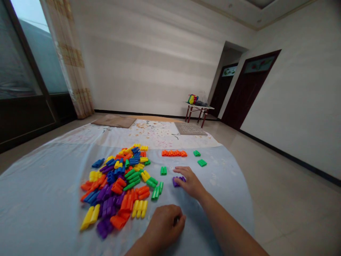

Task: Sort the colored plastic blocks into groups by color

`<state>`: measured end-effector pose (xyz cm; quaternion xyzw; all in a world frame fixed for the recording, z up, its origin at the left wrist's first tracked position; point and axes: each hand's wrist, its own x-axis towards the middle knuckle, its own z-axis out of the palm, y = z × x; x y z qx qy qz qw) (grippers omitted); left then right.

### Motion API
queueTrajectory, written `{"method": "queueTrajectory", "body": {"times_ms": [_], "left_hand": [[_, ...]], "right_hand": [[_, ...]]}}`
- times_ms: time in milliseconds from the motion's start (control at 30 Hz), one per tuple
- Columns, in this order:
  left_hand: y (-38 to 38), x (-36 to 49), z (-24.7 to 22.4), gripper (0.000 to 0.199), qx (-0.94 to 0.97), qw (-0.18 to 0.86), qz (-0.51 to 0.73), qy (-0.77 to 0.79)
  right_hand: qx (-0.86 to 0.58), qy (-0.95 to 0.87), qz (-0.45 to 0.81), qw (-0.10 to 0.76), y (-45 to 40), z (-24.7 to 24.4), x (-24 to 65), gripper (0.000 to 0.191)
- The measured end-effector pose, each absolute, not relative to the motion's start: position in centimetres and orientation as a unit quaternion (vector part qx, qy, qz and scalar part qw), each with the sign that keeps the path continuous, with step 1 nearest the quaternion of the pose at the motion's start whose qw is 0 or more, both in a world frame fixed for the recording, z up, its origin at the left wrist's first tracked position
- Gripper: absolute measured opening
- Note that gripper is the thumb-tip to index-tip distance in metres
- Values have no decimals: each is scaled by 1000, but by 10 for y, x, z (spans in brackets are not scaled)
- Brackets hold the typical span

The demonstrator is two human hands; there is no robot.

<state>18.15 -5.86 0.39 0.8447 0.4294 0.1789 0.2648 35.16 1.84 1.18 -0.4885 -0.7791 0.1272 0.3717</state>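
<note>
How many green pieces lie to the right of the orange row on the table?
2: the farther green piece just past the row's right end, and the nearer green piece slightly further right. The right forearm might hide others.

right hand [189, 180] spread over a purple plastic block [176, 182], left hand [166, 225] loosely curled nearer, messy rainbow block pile [118, 185] left, orange row [174, 153] farther
</note>
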Motion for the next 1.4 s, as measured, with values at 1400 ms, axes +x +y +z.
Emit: {"method": "queueTrajectory", "body": {"times_ms": [1400], "left_hand": [[-40,180,1,32,835,275,70,471]], "right_hand": [[-771,-581,4,261,87,-16,472,35]]}}
